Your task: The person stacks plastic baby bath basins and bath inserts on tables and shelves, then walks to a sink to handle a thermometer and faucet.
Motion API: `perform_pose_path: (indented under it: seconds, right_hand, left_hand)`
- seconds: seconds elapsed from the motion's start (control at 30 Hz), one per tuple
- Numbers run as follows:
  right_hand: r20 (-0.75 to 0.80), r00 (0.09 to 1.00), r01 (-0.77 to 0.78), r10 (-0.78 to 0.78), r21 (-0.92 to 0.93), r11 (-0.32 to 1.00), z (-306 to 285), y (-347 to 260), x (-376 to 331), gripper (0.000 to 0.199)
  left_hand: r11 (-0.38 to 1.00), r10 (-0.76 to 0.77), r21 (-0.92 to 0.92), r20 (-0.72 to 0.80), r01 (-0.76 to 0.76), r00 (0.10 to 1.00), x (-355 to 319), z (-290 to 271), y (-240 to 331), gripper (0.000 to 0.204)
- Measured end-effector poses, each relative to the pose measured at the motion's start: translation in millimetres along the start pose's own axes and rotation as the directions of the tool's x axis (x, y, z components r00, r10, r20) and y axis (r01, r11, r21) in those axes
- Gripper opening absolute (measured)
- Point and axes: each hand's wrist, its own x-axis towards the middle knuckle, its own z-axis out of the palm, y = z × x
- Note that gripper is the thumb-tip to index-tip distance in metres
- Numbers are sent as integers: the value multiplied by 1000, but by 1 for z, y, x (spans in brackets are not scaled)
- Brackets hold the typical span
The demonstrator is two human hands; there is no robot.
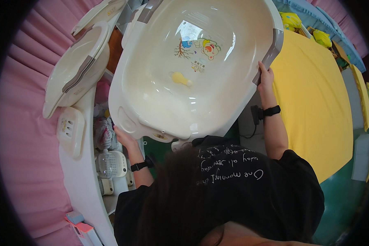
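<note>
Dark hair (168, 205), then cream tub (151, 106), printed bear (209, 48) inside, between both hands (124, 136) (266, 80).

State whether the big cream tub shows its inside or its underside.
Inside: the tub has its printed pictures facing the camera; left hand and right hand hold its rim.

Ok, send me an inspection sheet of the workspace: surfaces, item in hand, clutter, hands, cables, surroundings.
Surfaces: white counter on the left; yellow cover on the right.
Item in hand: large cream tub, cartoon prints inside.
Clutter: slotted tray and cream basins on the left; clear plastic container beside the counter.
Hands: left hand on the tub's near left rim; right hand on its right edge.
Cables: thin dark cable near the right wrist, ends unclear.
Surroundings: pink curtain; green floor.
</note>
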Motion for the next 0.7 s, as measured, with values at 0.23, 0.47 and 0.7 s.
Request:
perform_pose_path:
  seconds: [0.23,0.47,0.7]
  right_hand:
    - [14,999,-30,30,-7,1000,-1,24,64,25]
    - [37,999,34,-34,-15,999,2,18,200,27]
    - [-46,999,1,-5,-92,996,24,31,285,29]
  left_hand:
    - [992,-51,-115,6,52,999,3,44,-30,53]
    - [997,-15,-74,-35,12,999,12,185,-84,48]
    - [998,-53,-32,-1,53,999,63,274,-118,49]
